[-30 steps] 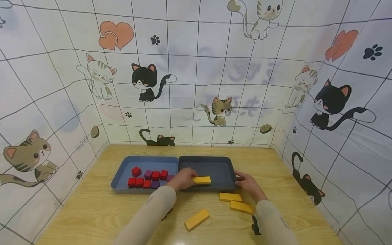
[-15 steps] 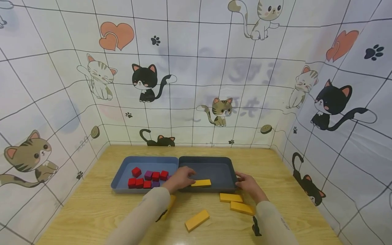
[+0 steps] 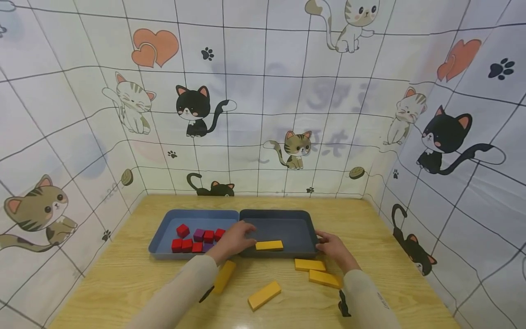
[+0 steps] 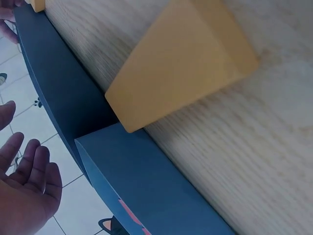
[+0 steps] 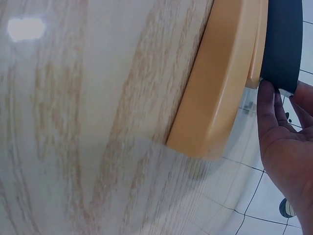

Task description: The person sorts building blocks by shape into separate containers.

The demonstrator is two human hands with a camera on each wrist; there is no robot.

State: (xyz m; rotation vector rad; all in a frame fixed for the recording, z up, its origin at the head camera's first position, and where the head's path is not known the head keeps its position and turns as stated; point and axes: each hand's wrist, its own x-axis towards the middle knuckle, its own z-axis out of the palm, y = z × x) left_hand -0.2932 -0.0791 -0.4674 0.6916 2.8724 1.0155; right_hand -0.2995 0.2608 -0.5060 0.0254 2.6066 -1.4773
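My left hand (image 3: pixel 234 238) hovers with nothing in it over the meeting edges of the blue tray (image 3: pixel 164 224) and the dark grey tray (image 3: pixel 283 224). In the left wrist view its fingers (image 4: pixel 36 166) are spread and loosely bent. One yellow rectangular block (image 3: pixel 269 246) lies flat in the dark tray, just right of that hand. My right hand (image 3: pixel 334 246) holds the dark tray's right end, thumb and fingers at its wall in the right wrist view. Below the left wrist, another yellow block (image 3: pixel 224 277) lies on the table, near the front walls.
Several red cubes (image 3: pixel 182 230) and purple cubes (image 3: pixel 199 235) sit in the blue tray. On the wooden table (image 3: pixel 123 292) lie a yellow block (image 3: pixel 264 295) in front and two overlapping yellow blocks (image 3: pixel 310 265) by the right forearm. A cat-patterned sheet (image 3: pixel 263 114) encloses the table.
My left hand has let go of the yellow block, now flat in the dark tray, and drawn back to the left. The right hand has stayed at the tray's end.
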